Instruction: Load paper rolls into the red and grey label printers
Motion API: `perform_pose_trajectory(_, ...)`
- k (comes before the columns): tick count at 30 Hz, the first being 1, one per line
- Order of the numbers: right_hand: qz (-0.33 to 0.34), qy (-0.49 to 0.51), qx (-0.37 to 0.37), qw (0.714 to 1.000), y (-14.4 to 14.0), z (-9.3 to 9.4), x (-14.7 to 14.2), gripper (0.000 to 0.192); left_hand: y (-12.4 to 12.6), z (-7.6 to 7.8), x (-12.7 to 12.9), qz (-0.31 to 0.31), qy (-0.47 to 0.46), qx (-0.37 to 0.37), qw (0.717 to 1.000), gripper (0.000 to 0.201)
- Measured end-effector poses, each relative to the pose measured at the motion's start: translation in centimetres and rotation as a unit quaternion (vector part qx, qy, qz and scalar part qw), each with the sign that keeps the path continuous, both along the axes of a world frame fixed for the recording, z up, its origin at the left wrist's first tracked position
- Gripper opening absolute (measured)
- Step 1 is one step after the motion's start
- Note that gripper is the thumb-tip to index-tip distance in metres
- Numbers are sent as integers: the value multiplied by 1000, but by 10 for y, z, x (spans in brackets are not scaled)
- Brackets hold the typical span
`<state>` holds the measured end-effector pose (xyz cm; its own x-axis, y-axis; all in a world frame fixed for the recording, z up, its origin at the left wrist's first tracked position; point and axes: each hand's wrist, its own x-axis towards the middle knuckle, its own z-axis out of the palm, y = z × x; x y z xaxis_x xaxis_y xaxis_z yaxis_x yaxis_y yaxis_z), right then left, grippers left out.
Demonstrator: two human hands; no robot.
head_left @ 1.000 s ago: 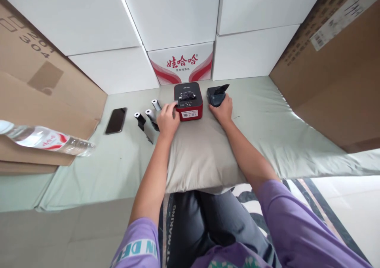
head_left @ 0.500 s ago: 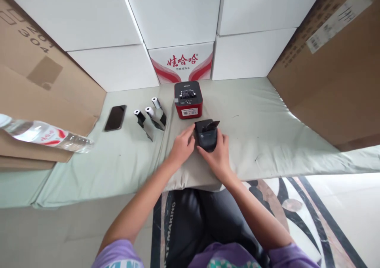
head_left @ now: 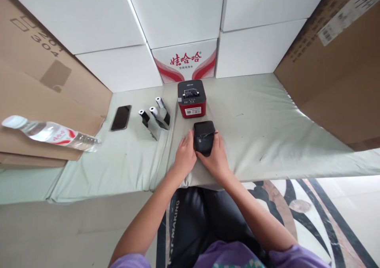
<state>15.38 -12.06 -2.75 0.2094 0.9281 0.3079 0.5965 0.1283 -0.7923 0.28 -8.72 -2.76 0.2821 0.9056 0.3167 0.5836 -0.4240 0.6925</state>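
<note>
Black printer [head_left: 204, 137], a small dark rounded box with a white label on its near top and a thin flap or strip jutting out at its right edge, sits on the pale grey-green cloth [head_left: 267, 129] that covers the desk, close to the near edge and right in front of the person. Both hands are on it. The left hand [head_left: 185, 154] lies with its fingers held loosely together against the printer's left side, thumb toward the near end. The right hand [head_left: 216, 157] cups the right and near side, fingers lightly curled, thumb reaching across the near top. The hands stand apart from each other with the printer clasped between them; neither is closed tight round it, and it rests on the cloth rather than being lifted.

Just beyond the printer, apart from it by a narrow strip of cloth, stands a red and black printer [head_left: 192, 98] with a label on its front. To the left of that lie three paper rolls [head_left: 154, 115] side by side, and farther left a dark phone [head_left: 121, 117] lies flat. At the far left a water bottle [head_left: 50, 134] lies on brown cardboard [head_left: 44, 82]. White boxes [head_left: 178, 14] are stacked at the back, one with red print [head_left: 185, 60], and a big brown carton [head_left: 335, 62] leans at the right.
</note>
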Motion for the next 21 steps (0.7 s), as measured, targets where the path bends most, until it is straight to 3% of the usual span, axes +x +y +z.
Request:
perform_pose_trajectory(7, 4, -22, -39, 999, -1, 8, 3, 105, -3, 16, 9, 35, 116, -28, 992, 83)
perform_pose_trajectory(12, 17, 0, -43, 999, -2, 11, 6, 103, -4, 12, 6, 33, 58, -24, 997, 84)
perform_pose_trajectory(17, 21, 21, -37, 999, -3, 11, 9, 103, -8, 3, 1, 40, 13, 26, 999, 76)
perform_pose_trajectory(21, 23, 33, -26, 999, -3, 10, 10, 100, 0, 7, -4, 13, -12, 51, 999, 73)
